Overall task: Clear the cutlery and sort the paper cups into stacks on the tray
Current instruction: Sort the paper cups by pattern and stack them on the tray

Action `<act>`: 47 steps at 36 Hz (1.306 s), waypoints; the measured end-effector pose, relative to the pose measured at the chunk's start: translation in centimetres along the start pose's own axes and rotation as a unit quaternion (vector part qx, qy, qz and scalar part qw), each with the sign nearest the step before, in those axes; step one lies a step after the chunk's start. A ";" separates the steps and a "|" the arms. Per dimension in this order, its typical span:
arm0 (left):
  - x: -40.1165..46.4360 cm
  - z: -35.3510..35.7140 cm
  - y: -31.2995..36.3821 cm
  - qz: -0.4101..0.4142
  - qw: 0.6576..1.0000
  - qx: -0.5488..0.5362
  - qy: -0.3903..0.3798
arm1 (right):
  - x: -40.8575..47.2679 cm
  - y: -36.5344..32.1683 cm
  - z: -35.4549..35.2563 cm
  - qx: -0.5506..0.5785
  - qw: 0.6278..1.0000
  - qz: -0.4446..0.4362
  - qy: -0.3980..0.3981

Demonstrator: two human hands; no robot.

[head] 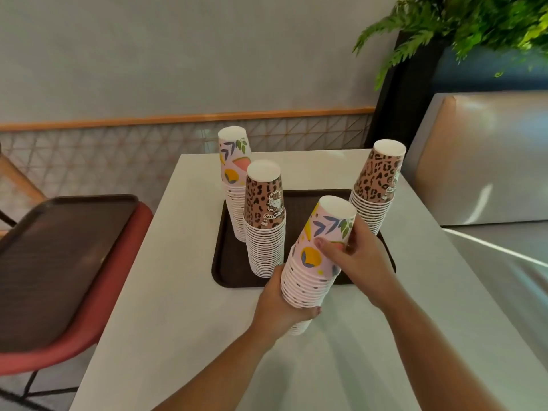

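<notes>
A dark brown tray (302, 200) lies on the white table (184, 292). Three upside-down stacks of paper cups stand on it: a floral stack (234, 173) at the back left, a leopard-print stack (264, 221) in front of it, and another leopard-print stack (378, 185) at the back right. I hold a fourth, floral stack (314, 262) tilted over the tray's front edge. My left hand (278, 307) grips its lower part. My right hand (355, 259) grips its top cup. No cutlery is in view.
A second dark tray (59, 256) rests on a red chair (89, 321) to the left of the table. A padded bench (480, 158) stands at the right, with a green plant (462, 25) above it. A patterned wall runs behind the table.
</notes>
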State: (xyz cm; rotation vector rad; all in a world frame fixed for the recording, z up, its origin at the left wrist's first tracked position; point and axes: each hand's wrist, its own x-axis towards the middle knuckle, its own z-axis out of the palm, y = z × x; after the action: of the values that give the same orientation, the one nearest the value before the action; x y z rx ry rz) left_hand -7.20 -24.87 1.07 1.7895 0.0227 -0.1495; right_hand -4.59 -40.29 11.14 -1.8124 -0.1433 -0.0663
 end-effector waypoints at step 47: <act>0.6 0.8 0.0 -0.046 0.996 -0.044 0.068 | 5.6 8.3 0.1 -0.094 0.984 -0.008 0.149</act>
State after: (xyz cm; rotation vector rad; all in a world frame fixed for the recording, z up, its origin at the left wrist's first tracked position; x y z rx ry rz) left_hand -6.65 -25.68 0.79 1.7077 0.2062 -0.0902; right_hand 2.07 -41.85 3.87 -1.9670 0.0627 -0.3715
